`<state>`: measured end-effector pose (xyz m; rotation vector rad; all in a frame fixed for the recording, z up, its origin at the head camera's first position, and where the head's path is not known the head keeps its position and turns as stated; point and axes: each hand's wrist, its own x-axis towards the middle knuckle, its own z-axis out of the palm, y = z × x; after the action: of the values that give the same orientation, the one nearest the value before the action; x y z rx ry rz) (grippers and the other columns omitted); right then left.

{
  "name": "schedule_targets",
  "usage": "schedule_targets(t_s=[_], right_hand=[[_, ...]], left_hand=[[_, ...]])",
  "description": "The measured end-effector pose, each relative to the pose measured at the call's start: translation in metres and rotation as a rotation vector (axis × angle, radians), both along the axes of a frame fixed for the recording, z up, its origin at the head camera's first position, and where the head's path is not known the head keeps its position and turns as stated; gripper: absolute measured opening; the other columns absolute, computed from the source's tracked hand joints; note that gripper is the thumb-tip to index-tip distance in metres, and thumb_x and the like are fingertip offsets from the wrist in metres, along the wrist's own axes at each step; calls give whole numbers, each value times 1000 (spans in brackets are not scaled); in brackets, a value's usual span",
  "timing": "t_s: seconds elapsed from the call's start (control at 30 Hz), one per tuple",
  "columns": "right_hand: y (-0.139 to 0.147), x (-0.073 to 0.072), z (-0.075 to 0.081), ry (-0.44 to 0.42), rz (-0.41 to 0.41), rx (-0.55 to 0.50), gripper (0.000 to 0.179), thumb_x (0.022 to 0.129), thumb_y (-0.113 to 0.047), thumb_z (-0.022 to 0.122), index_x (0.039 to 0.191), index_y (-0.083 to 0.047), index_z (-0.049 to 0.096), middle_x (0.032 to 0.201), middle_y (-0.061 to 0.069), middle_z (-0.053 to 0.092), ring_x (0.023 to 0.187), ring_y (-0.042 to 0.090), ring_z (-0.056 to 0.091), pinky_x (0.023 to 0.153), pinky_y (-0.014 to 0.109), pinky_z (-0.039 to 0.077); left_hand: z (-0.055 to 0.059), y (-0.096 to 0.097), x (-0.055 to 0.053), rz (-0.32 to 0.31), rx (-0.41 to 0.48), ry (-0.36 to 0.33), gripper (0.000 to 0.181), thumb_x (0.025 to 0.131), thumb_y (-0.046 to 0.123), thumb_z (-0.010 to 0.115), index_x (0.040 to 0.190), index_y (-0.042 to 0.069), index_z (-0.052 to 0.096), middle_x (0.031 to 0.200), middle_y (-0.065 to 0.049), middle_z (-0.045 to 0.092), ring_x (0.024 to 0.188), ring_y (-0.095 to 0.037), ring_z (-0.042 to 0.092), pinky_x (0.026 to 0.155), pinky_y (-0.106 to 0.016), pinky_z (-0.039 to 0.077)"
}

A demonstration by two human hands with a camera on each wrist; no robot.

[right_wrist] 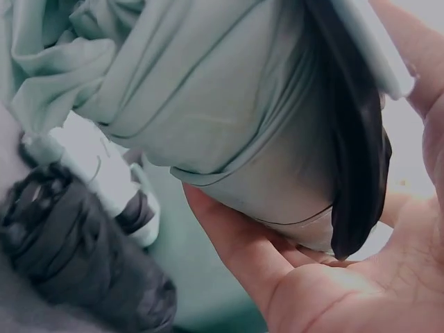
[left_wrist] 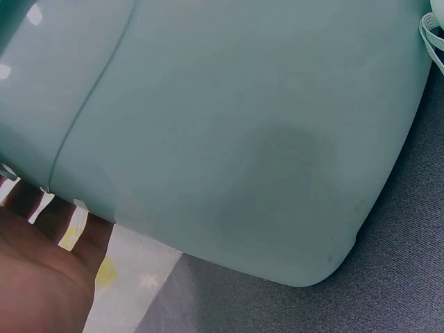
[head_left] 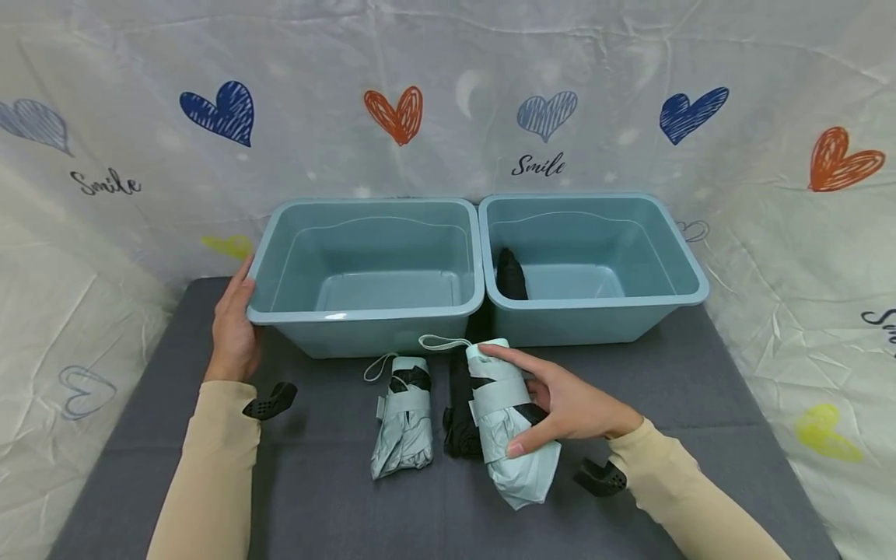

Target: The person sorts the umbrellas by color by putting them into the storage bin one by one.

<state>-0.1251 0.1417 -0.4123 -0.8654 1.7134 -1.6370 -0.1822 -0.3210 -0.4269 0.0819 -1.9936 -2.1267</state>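
Observation:
My right hand (head_left: 574,400) grips a folded pale mint umbrella (head_left: 504,397) with a wrist loop, held above the table; in the right wrist view the fingers and thumb curve round the same umbrella (right_wrist: 222,104). My left hand (head_left: 234,334) rests against the left end of the left blue bin (head_left: 364,330), its fingers by the rim; the left wrist view shows those fingers (left_wrist: 94,239) at the edge of the bin. Between the hands lie another pale mint folded umbrella (head_left: 404,420) and a black folded umbrella (head_left: 462,420), the latter partly hidden behind the held one.
The right blue bin (head_left: 574,323) stands beside the left one and has a black folded umbrella (head_left: 511,276) at its left end. Nothing shows inside the left bin. A dark grey cloth (head_left: 336,513) covers the table, and a white printed sheet (head_left: 448,47) hangs behind.

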Motion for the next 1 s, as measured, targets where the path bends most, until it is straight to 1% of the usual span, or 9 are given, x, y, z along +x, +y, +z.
schedule_targets(t_s=[0.23, 0.33, 0.43, 0.5, 0.6, 0.7, 0.83, 0.93, 1.0], right_hand=[[-20, -5, 15, 9, 12, -7, 106, 79, -11, 90, 162, -29, 27, 159, 4, 33, 131, 29, 51, 104, 43, 45], [-31, -10, 20, 6, 20, -20, 107, 78, -10, 90, 162, -30, 26, 158, 2, 34, 132, 27, 50, 105, 43, 44], [-45, -17, 27, 7, 25, -42, 107, 79, -10, 89, 162, -30, 26, 156, 3, 35, 130, 27, 51, 104, 44, 44], [-55, -24, 32, 15, 26, -54, 106, 80, -10, 88, 162, -29, 24, 154, 5, 36, 127, 28, 54, 102, 45, 46], [-72, -36, 40, -1, 20, -67, 104, 82, -7, 84, 162, -29, 23, 147, 10, 42, 119, 30, 59, 95, 46, 51], [-93, -50, 50, -63, 17, -71, 101, 84, -1, 80, 162, -31, 23, 140, 14, 44, 111, 32, 62, 88, 47, 54], [-120, -69, 61, -131, -5, -69, 99, 86, 3, 76, 162, -32, 23, 140, 14, 42, 105, 33, 63, 83, 48, 55], [-139, -83, 66, -125, -34, -60, 98, 87, 1, 76, 162, -32, 23, 141, 12, 41, 103, 32, 63, 82, 46, 55], [-150, -91, 68, -109, -65, -53, 98, 86, -2, 78, 162, -32, 23, 144, 8, 40, 106, 29, 62, 84, 43, 55]], left_hand=[[-1, -2, 2, 11, -8, -11, 50, 112, 35, 33, 162, 30, 27, 168, 1, 19, 149, -21, 23, 101, -21, 35], [-1, -2, 3, 11, -15, -13, 50, 112, 35, 32, 162, 30, 26, 168, 1, 18, 149, -21, 23, 99, -19, 36], [0, -1, 3, 8, -13, -11, 50, 112, 36, 33, 162, 31, 27, 167, -1, 20, 147, -24, 26, 96, -19, 39], [1, 0, 3, 8, -8, -10, 50, 112, 36, 34, 162, 31, 28, 167, -1, 21, 146, -25, 28, 93, -18, 40], [2, 2, 1, 19, -9, -12, 50, 112, 37, 34, 161, 32, 29, 166, -2, 22, 144, -26, 28, 93, -18, 39], [3, 3, 0, 37, -2, -14, 50, 112, 37, 35, 161, 31, 31, 165, -1, 23, 144, -25, 28, 93, -18, 39], [2, 2, -1, 42, 14, -16, 49, 112, 37, 34, 161, 32, 31, 165, 0, 24, 144, -24, 28, 94, -18, 39], [2, 2, -1, 43, 13, -31, 49, 112, 37, 34, 161, 33, 31, 166, 1, 23, 145, -24, 27, 93, -18, 39], [1, 3, 0, 45, 7, -42, 49, 112, 38, 34, 161, 33, 31, 166, 1, 23, 144, -23, 28, 92, -18, 39]])
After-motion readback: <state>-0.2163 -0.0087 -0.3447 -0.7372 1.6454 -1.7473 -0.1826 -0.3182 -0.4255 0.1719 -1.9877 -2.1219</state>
